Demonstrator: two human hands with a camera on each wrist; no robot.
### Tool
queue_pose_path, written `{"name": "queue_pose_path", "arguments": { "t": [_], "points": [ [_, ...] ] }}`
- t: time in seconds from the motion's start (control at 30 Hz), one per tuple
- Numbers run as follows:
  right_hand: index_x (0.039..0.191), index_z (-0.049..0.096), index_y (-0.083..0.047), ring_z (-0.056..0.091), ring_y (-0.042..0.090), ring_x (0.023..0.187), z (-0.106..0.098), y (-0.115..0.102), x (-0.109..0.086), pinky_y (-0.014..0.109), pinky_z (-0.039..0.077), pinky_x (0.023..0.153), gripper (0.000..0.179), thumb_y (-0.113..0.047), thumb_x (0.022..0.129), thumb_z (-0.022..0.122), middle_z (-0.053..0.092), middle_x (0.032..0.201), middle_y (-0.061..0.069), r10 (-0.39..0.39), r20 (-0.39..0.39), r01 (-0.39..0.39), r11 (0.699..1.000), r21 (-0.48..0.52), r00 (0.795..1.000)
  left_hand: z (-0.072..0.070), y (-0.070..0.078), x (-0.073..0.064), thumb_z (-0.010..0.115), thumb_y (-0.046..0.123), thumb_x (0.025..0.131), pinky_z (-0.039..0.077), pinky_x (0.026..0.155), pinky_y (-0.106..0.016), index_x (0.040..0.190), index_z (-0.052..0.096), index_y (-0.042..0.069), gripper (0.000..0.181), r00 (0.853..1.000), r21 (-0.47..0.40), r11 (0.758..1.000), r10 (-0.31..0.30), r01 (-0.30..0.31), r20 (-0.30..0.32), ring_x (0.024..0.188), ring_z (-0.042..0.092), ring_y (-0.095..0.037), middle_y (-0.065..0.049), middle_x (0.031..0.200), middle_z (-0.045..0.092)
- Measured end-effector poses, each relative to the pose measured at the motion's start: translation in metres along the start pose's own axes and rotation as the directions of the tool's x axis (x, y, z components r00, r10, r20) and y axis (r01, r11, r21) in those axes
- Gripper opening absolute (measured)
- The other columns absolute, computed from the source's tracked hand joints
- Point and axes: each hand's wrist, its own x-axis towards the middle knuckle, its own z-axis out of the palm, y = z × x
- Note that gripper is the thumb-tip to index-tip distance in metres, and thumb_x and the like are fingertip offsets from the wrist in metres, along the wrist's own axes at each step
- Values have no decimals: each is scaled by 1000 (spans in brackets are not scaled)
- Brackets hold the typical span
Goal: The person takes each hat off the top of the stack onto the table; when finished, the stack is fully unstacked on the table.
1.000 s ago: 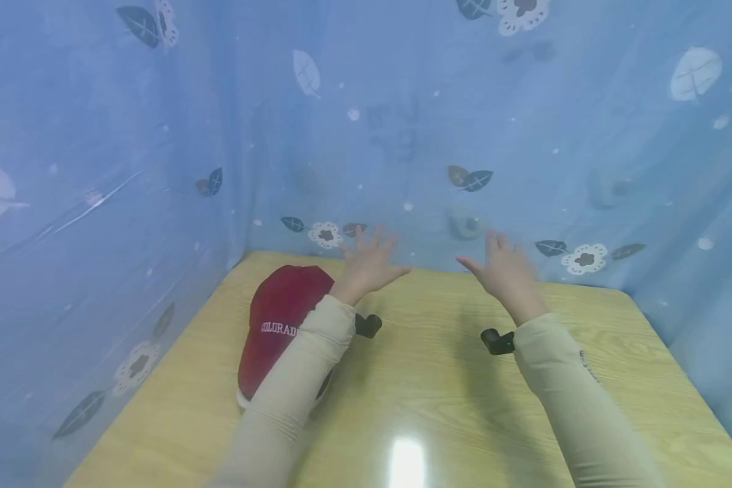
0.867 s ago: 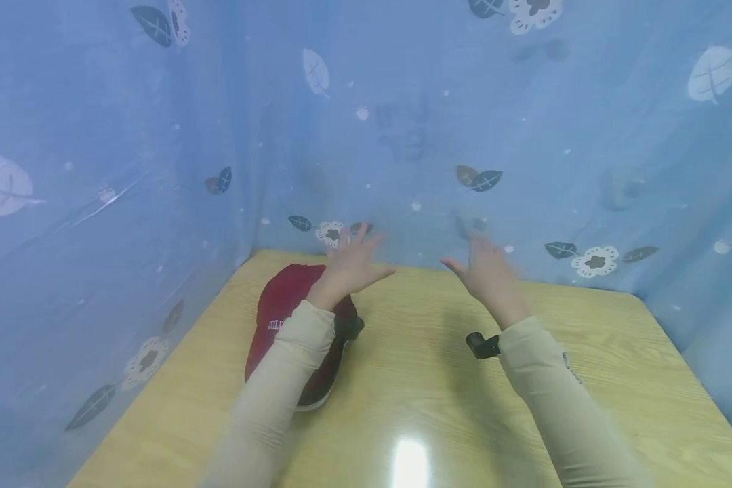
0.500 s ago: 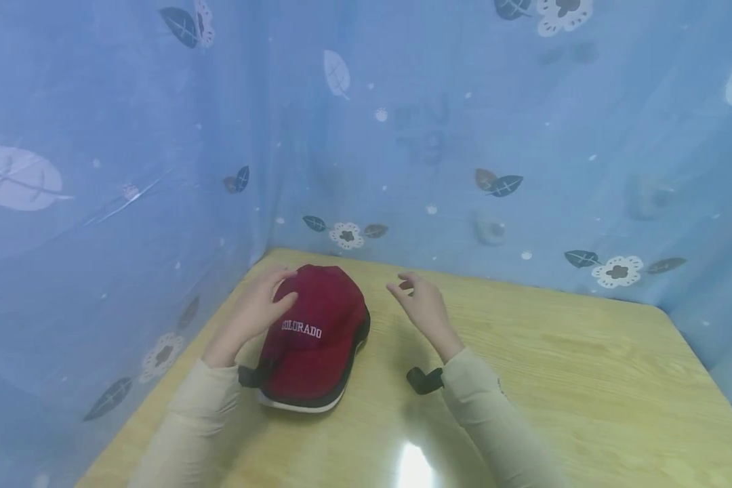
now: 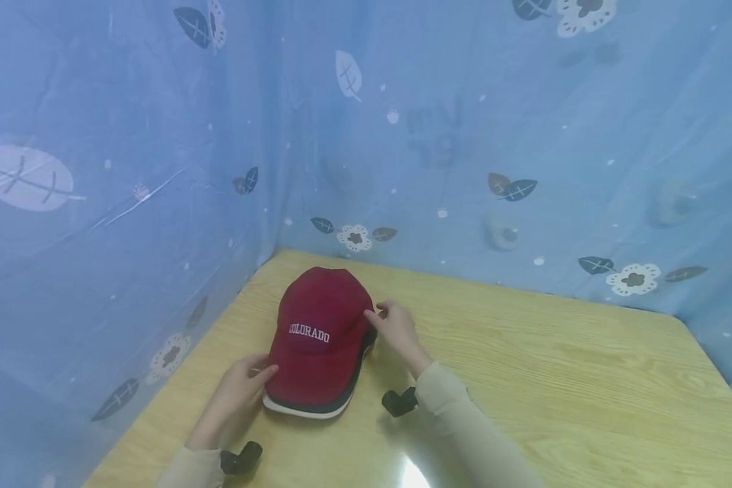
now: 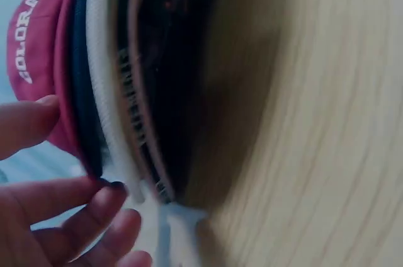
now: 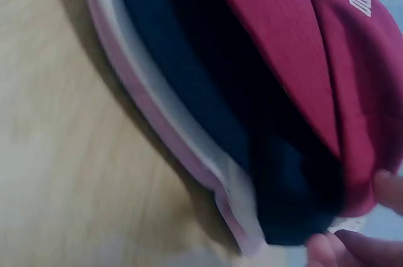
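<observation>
A red baseball cap (image 4: 324, 298) lettered COLORADO tops a stack of nested caps at the left of the table. Below it show a dark navy cap (image 5: 80, 72) and a white cap (image 5: 99, 59), with a pinkish edge lowest. At the brim's left side, my left hand (image 4: 233, 394) has its thumb on the red cap and fingertips at the lower corner. My right hand (image 4: 398, 333) pinches the red cap's right side, thumb on the crown's edge and fingers at the dark part beneath. The far fingers of my right hand are partly hidden.
The caps rest on a wood-grain table (image 4: 524, 352) with rounded far corners. Blue curtains (image 4: 415, 135) printed with leaves and flowers hang behind and to the left. Black wrist-worn pieces (image 4: 399, 402) sit below my hands, and a bright reflection lies near the front.
Both hands have come back from the far side of the table and down to the two sides of the cap stack, fingers closing in. The view has turned slightly left.
</observation>
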Motion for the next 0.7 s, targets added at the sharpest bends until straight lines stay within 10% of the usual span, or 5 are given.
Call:
{"name": "queue_pose_path", "arguments": {
  "t": [0.4, 0.7],
  "points": [
    [93, 68, 0, 60, 18, 74, 15, -5, 5, 29, 51, 64, 15, -12, 88, 62, 66, 85, 10, 41, -129, -26, 992, 120, 991, -1, 4, 7, 60, 18, 90, 54, 72, -38, 121, 51, -11, 44, 986, -231, 960, -164, 156, -17, 87, 64, -27, -28, 109, 60],
    [87, 66, 1, 55, 12, 50, 14, -15, 6, 23, 47, 46, 8, -7, 87, 62, 63, 73, 9, -23, -156, 52, 982, 182, 987, -1, 5, 16, 59, 18, 90, 52, 78, -37, 124, 48, -9, 46, 987, -357, 921, -163, 156, 11, 86, 64, -24, -23, 111, 60]
  ]
}}
